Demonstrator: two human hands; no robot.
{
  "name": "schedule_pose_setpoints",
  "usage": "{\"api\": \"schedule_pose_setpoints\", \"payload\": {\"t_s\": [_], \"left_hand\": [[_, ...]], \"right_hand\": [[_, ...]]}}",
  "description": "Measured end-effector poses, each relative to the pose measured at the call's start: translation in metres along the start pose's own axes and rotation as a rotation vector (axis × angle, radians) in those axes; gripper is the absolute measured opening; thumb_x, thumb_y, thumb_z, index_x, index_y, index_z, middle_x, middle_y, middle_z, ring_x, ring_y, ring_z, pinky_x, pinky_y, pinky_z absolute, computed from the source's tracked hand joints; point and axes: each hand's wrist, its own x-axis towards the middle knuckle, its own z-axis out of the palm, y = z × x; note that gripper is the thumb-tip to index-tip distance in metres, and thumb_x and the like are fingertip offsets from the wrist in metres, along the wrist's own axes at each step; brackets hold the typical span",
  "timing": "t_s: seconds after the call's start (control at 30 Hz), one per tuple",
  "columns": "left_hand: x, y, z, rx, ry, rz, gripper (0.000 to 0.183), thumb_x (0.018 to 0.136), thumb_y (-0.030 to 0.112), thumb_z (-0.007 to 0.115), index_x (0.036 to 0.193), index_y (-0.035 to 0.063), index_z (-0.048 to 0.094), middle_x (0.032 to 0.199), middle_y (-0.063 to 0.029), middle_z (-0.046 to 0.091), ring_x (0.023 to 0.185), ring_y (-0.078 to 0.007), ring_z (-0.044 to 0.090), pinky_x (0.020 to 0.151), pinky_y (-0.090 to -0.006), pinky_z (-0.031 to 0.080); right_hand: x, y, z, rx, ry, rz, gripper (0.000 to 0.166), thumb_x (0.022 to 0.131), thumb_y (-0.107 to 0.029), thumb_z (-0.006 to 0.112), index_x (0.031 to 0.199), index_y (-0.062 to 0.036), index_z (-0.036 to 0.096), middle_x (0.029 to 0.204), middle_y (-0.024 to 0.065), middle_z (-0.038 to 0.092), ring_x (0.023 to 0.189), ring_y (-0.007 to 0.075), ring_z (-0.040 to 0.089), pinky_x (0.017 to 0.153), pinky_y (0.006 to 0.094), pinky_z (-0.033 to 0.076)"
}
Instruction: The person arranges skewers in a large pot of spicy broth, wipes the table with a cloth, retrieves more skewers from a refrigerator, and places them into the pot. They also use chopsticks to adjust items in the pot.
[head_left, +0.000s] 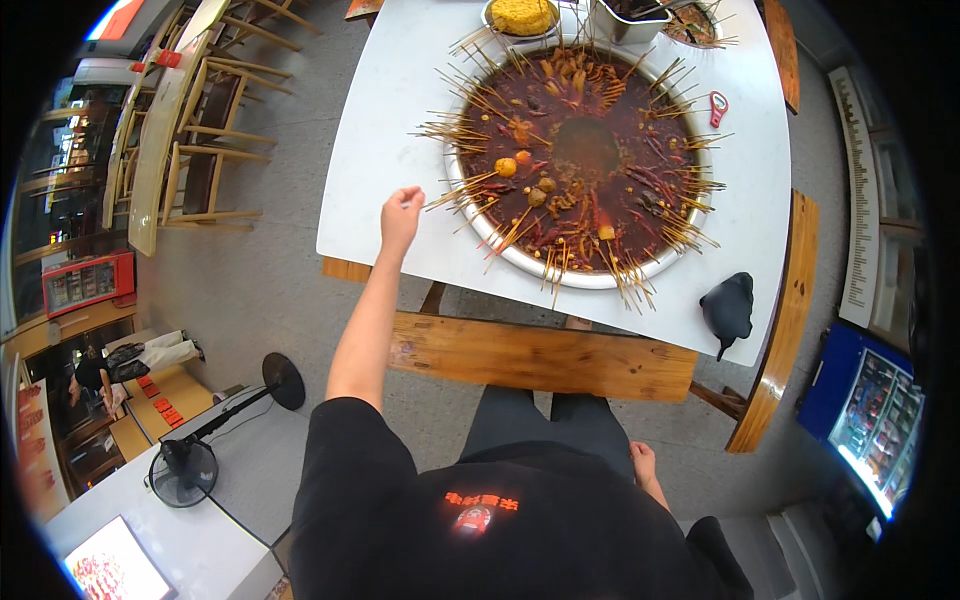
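Observation:
My left hand (401, 217) is over the table's left side with thumb and fingertips close together. Its fingertips are right by the outer ends of several bamboo skewers (459, 193); whether they touch one cannot be made out. Those skewers lean on the rim of a large round metal basin (491, 241) of dark red broth (589, 161). Skewered food rests in the broth, including a yellow-orange ball (505, 166), brown balls (536, 196) and dried chillies (652, 180). My right hand (643, 459) hangs low beside my right thigh, fingers curled and partly hidden.
A wooden bench (540, 356) lies between my legs and the white table (375, 165). On the table are a bottle opener (718, 109), a black bag-like object (727, 315), yellow food (523, 16) and a metal container (630, 30). A floor fan (184, 472) and another person (97, 379) appear left.

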Motion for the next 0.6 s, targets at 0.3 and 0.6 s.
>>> {"api": "schedule_pose_setpoints", "payload": {"t_s": [0.3,0.6], "left_hand": [[0.055,0.068,0.041,0.809,-0.177,0.487,0.014,0.075,0.01,0.056,0.088,0.0067,0.06,0.089,-0.0117,0.058,0.083,-0.0263,0.058,0.069,-0.0371,0.048],[0.092,0.052,0.068,1.311,-0.245,0.737,0.008,0.069,0.006,0.055,0.071,0.0084,0.061,0.078,-0.0092,0.056,0.078,-0.0256,0.057,0.064,-0.0356,0.047]], "right_hand": [[0.008,0.025,0.004,-0.009,0.007,0.013,0.019,0.085,-0.019,0.053,0.089,-0.0019,0.062,0.067,-0.0025,0.055,0.057,0.006,0.044,0.052,0.0213,0.037],[-0.012,0.055,0.004,0.097,-0.012,0.019,0.021,0.086,-0.018,0.052,0.09,0.0004,0.061,0.076,0.0007,0.059,0.068,0.0078,0.05,0.063,0.022,0.041]]}}
